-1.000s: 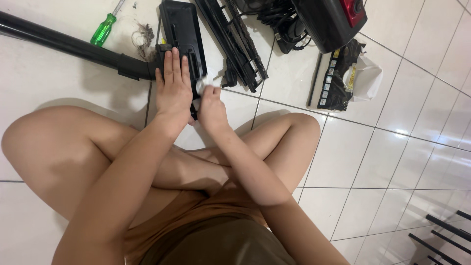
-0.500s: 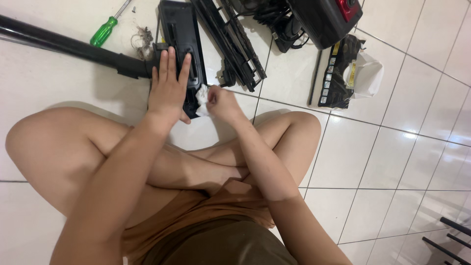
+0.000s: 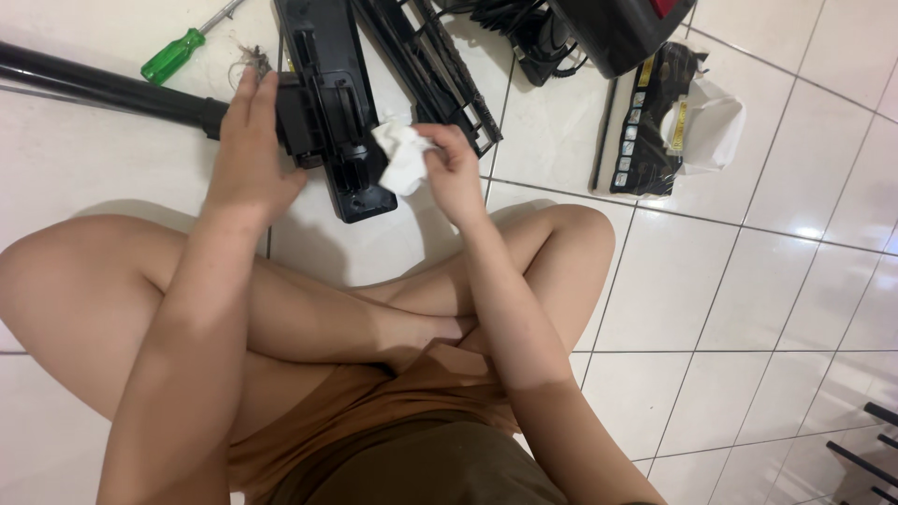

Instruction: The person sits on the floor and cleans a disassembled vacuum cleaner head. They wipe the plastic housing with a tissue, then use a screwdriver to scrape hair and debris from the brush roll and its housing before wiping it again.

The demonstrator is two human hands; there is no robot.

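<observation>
- 1 left hand (image 3: 245, 159), fingers flat and spread, rests on the black vacuum floor head (image 3: 327, 103) lying on the white tiled floor (image 3: 748, 262).
- 1 right hand (image 3: 456, 173) pinches 1 crumpled white tissue (image 3: 402, 159) against that head's near end.
- 1 black tube (image 3: 103, 89) joins the head.
- 1 green-handled screwdriver (image 3: 178, 54) lies just beyond the tube.

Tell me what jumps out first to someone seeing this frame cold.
The two hands at top centre: the left hand lies flat on a black vacuum floor head on the white tile floor, while the right hand has a crumpled white tissue in its grip just above it. Next, the green-handled screwdriver at top left, beside a long black tube joined to the head.
</observation>
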